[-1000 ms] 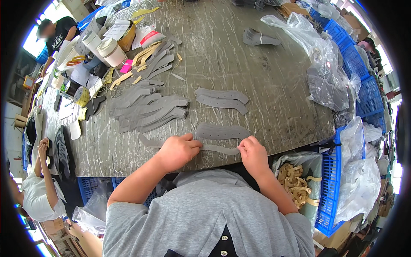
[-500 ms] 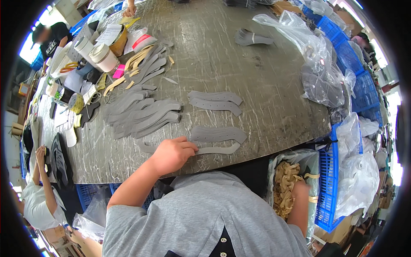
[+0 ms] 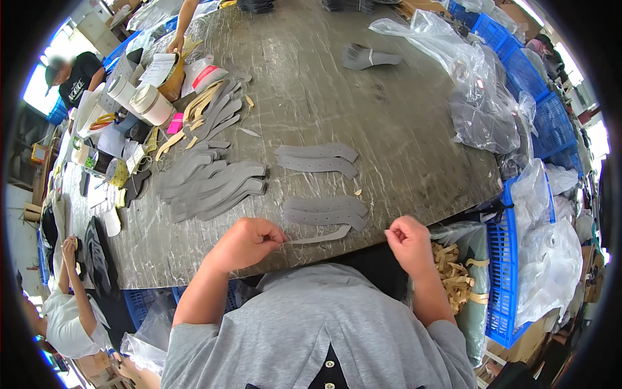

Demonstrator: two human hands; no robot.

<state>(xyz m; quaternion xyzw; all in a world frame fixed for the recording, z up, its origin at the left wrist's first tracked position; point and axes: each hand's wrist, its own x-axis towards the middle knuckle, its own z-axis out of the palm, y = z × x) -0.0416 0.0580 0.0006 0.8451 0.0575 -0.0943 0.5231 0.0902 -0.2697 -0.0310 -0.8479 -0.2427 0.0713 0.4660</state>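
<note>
- Open bin lined with clear plastic and filled with curled tan strips [image 3: 481, 235]: stands beside the table's near edge, below the right hand. A piece knocked off that edge could drop in and be lost among the offcuts.
- Left hand [image 3: 246, 244]: thumb and fingers pinched closed on the left end of a narrow, curved, pale grey strip [image 3: 324, 238]. A hard pull with this single hold could stretch or twist the strip.
- Right hand [image 3: 409, 242]: fingers curled in, fingertips together, held apart from the strip. No item shows in it; whether something small is pinched there cannot be told.
- Strip: lies near the table's front edge, its right end close against the hooked end of a stack of dark grey, wavy, perforated flat pieces [image 3: 317, 211]. Contact cannot be confirmed. If they overlap, drawing the strip away could skew the stack.
- Small tan scrap [image 3: 357, 192]: just beyond that stack's right end. If pushed underneath, it could keep pieces from lying flat.
- Loose pile of overlapping grey curved pieces [image 3: 217, 188]: left of the stack. Careless lifting could bring several at once.
- Two dark grey, wavy perforated pieces [image 3: 317, 160]: farther out, apart from the stack. A sweeping sleeve or hand could mix the groups.
</note>
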